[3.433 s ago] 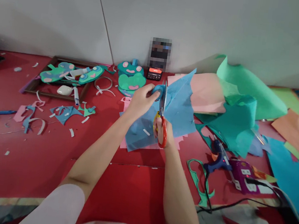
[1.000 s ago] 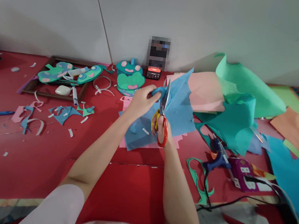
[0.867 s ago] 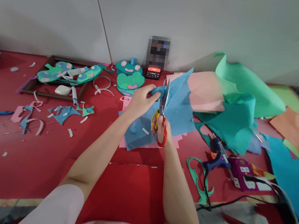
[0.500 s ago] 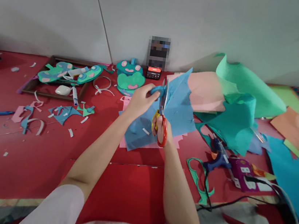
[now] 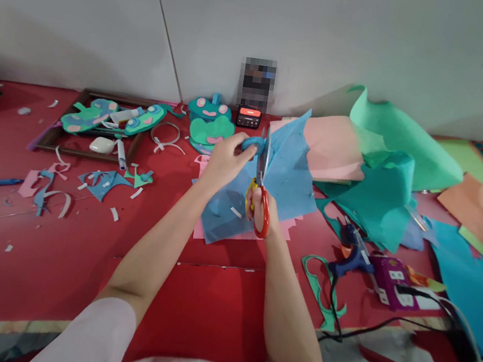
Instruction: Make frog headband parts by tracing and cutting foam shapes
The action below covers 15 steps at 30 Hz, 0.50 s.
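My right hand [image 5: 260,204] grips a pair of scissors [image 5: 263,207] with red and yellow handles, blades pointing away from me. Between thumb and fingers, my left hand [image 5: 229,158] pinches a small blue felt piece [image 5: 254,143] right at the blades. The scissors are parted slightly around the edge of that piece. Beneath both hands lies a larger blue felt sheet [image 5: 288,181], on top of pink felt [image 5: 238,237]. Just beyond my left hand sit green frog-like felt shapes [image 5: 211,129] with pink mouths.
Left, a brown frame [image 5: 131,154] holds felt shapes and a white oval object [image 5: 101,145], with scraps [image 5: 105,185] nearby. Right are green felt [image 5: 406,143], a blue glue gun [image 5: 352,252] and a purple power strip [image 5: 395,281] with cords. A small black device [image 5: 248,118] stands by the wall.
My left hand has shifted very slightly and turned the small blue felt piece, so its rounded edge shows more. The scissors stay in nearly the same place.
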Available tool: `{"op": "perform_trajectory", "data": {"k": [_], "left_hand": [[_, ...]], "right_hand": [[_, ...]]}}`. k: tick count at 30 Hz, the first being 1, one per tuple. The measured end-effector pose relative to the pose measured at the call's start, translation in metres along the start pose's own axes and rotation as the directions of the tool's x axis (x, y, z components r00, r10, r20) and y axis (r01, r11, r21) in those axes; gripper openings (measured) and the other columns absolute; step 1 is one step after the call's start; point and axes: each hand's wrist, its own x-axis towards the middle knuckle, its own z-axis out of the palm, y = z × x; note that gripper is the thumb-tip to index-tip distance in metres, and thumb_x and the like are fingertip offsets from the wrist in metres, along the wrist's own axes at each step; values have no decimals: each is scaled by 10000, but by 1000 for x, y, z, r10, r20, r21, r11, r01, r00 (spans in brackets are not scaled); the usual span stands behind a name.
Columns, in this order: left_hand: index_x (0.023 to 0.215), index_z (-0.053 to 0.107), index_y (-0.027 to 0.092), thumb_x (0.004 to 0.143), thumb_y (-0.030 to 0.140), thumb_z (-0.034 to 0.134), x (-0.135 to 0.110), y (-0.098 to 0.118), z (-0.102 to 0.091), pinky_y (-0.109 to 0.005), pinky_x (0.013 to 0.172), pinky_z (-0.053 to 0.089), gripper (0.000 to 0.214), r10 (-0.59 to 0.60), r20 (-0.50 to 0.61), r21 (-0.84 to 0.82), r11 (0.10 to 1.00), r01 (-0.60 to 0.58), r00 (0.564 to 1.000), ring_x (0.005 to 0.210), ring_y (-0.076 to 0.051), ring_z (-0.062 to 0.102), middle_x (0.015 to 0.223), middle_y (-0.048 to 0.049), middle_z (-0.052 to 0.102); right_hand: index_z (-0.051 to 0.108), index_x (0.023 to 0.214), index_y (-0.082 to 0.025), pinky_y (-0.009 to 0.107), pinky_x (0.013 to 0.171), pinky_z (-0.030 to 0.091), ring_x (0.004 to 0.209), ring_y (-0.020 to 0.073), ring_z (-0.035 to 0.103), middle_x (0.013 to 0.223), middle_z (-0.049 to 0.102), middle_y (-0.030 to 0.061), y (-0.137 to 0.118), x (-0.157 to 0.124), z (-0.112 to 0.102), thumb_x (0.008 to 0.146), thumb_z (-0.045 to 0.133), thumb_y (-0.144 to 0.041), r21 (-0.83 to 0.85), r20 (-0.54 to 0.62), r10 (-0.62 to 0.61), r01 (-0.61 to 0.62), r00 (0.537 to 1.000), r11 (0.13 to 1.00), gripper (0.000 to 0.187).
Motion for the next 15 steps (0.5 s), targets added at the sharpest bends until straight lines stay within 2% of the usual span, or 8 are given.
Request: {"op": "perform_trajectory", "data": {"k": [15], "left_hand": [[673,448,209,844,273,565,0,-2,1,-255,608,434,216,4,-13,6,1000,-3,1000,630,-131,600,627,22,567]], "right_hand": [[433,735,-233,246,366,334,327,91,371,399,409,-68,1,0,1,802,355,-766,1,2,12,-12,1000,1000,543]]}}
